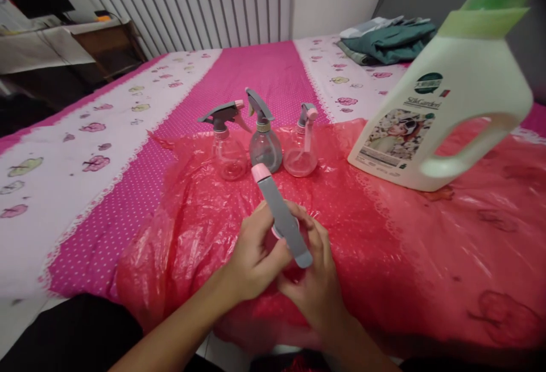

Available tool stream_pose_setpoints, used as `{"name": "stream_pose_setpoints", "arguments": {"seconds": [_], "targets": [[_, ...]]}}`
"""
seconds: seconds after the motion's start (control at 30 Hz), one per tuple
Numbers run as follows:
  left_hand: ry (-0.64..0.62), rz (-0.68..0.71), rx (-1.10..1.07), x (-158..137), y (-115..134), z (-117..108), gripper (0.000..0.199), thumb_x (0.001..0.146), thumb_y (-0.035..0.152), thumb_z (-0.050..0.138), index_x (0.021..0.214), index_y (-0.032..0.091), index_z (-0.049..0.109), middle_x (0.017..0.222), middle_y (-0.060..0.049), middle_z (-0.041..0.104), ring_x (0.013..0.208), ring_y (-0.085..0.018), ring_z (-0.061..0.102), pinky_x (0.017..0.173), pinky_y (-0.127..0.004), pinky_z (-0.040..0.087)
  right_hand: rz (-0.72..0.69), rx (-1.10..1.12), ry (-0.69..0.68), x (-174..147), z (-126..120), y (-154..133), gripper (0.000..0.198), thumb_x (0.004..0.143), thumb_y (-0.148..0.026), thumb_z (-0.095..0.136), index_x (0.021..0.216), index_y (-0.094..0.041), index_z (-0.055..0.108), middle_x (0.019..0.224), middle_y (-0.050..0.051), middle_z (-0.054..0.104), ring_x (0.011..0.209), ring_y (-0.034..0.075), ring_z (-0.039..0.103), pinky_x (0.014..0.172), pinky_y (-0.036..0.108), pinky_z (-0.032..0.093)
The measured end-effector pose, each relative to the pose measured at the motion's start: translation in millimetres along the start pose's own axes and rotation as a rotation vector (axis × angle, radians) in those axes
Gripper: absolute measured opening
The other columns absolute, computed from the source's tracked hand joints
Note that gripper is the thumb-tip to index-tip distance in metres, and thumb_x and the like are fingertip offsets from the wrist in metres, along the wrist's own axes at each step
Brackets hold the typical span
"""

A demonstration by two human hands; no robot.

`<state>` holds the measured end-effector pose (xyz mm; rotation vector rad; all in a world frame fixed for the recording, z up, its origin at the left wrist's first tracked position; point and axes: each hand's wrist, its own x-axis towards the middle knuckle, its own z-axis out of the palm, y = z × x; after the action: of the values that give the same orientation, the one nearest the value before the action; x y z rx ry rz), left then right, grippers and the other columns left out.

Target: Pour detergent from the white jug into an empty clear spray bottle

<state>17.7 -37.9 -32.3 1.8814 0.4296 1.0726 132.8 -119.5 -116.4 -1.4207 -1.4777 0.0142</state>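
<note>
Close in front of me is a spray bottle (279, 215) with a grey and pink trigger head, seen from above. My left hand (256, 252) has its fingers wrapped round the neck below the head. Around the other side, my right hand (318, 275) curls its fingers on the same bottle, whose body is mostly hidden by my hands. Beyond them stand a clear spray bottle with a pink and grey head (230, 156), a greyish one with a grey head (265, 147) and another clear one with a pink nozzle (301, 156).
A large white detergent jug (473, 82) with a green cap stands at the right. Red plastic sheeting (354, 235) covers the near part of the bed (260, 76). Folded clothes (388, 39) lie at the back right, and a desk (102, 42) is at the far left.
</note>
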Motion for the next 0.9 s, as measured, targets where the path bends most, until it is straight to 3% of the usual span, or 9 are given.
{"name": "stream_pose_setpoints", "arguments": {"seconds": [0.1, 0.3, 0.5, 0.63, 0.8, 0.9], "targets": [[0.005, -0.021, 0.038, 0, 1, 1, 0.022, 0.108, 0.043, 0.057, 0.117, 0.026, 0.066, 0.104, -0.007, 0.070, 0.092, -0.025, 0.064, 0.085, -0.042, 0.053, 0.007, 0.014, -0.025, -1, 0, 2, 0.067, 0.104, -0.049, 0.060, 0.157, -0.015, 0.038, 0.148, 0.018, 0.046, 0.139, 0.027, 0.051, 0.112, 0.045, 0.056], [0.036, 0.078, 0.017, 0, -6, 7, 0.016, 0.107, 0.039, 0.056, 0.114, 0.026, 0.062, 0.105, -0.007, 0.073, 0.095, -0.025, 0.065, 0.088, -0.043, 0.050, 0.017, 0.016, -0.033, -3, -1, 3, 0.067, 0.102, -0.054, 0.062, 0.153, -0.014, 0.041, 0.148, 0.019, 0.045, 0.138, 0.028, 0.052, 0.112, 0.046, 0.057], [0.048, 0.027, 0.055, -2, -5, 7, 0.016, 0.107, 0.039, 0.061, 0.112, 0.024, 0.064, 0.105, -0.006, 0.070, 0.093, -0.024, 0.063, 0.087, -0.041, 0.050, -0.012, 0.016, -0.038, 1, -3, 3, 0.078, 0.103, -0.056, 0.061, 0.162, -0.016, 0.031, 0.148, 0.019, 0.046, 0.137, 0.027, 0.055, 0.109, 0.044, 0.060], [0.066, 0.021, 0.024, -1, -4, 7, 0.020, 0.107, 0.042, 0.060, 0.112, 0.023, 0.066, 0.104, -0.007, 0.072, 0.092, -0.023, 0.065, 0.086, -0.039, 0.052, -0.023, 0.017, -0.042, 0, -4, 4, 0.075, 0.100, -0.053, 0.063, 0.159, -0.015, 0.035, 0.148, 0.018, 0.046, 0.137, 0.027, 0.054, 0.108, 0.043, 0.061], [0.073, 0.010, -0.010, 0, -3, 8, 0.040, 0.106, 0.057, 0.059, 0.128, 0.024, 0.067, 0.104, -0.008, 0.076, 0.097, -0.027, 0.070, 0.089, -0.044, 0.055, -0.006, 0.029, -0.068, 1, -4, 0, 0.065, 0.100, -0.046, 0.060, 0.153, -0.015, 0.038, 0.146, 0.018, 0.047, 0.139, 0.027, 0.051, 0.111, 0.045, 0.058], [0.076, 0.030, -0.138, 2, -5, 11, 0.040, 0.105, 0.050, 0.065, 0.135, 0.025, 0.057, 0.102, -0.006, 0.075, 0.096, -0.026, 0.074, 0.088, -0.043, 0.059, 0.009, 0.040, -0.064, 5, -4, -3, 0.065, 0.099, -0.043, 0.059, 0.153, -0.016, 0.037, 0.147, 0.016, 0.047, 0.140, 0.026, 0.050, 0.114, 0.043, 0.056]]}}
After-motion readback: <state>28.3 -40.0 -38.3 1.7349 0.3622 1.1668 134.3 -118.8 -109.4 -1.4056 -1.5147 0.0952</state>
